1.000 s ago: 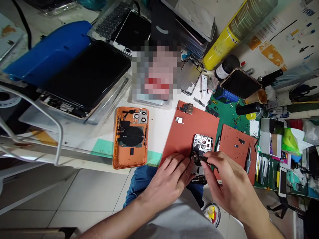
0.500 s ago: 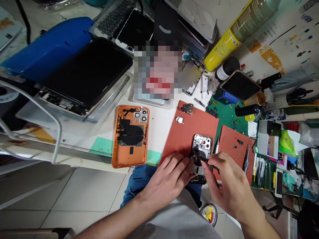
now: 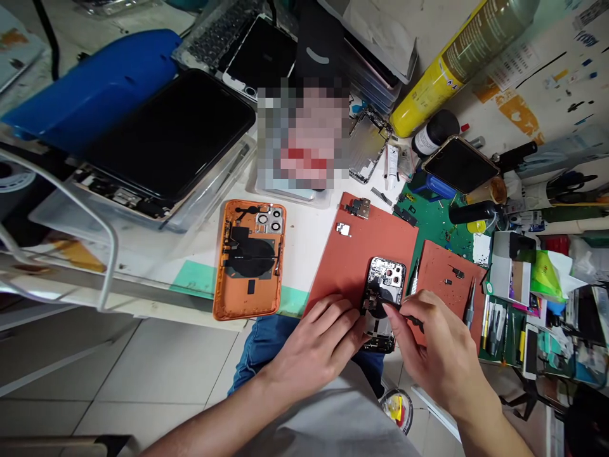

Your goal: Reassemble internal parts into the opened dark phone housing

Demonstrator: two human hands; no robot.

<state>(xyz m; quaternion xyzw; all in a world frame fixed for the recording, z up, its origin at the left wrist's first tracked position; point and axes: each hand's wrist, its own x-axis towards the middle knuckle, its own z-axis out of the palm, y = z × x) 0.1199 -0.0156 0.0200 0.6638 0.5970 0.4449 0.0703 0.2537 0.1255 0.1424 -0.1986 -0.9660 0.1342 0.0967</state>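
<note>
An opened smartphone lies on a reddish-brown mat, its inner parts and camera area exposed. My left hand rests at the phone's left edge, fingers together and slightly curled, gripping its lower side. From the right, my right hand pinches a slim dark tool over the middle of the phone. Its working tip is too small to make out. A small silver part and a metal camera module sit higher up on the mat.
To the left lies an orange phone back housing. A second reddish mat on the right carries tiny parts and a pen-like tool. Behind stand a yellow spray can and a black-capped bottle. A large black-screened phone lies left.
My right hand has shifted slightly right, and the fingers of my left hand have drawn back a little, showing more of the phone's middle. The phone stays in place.
</note>
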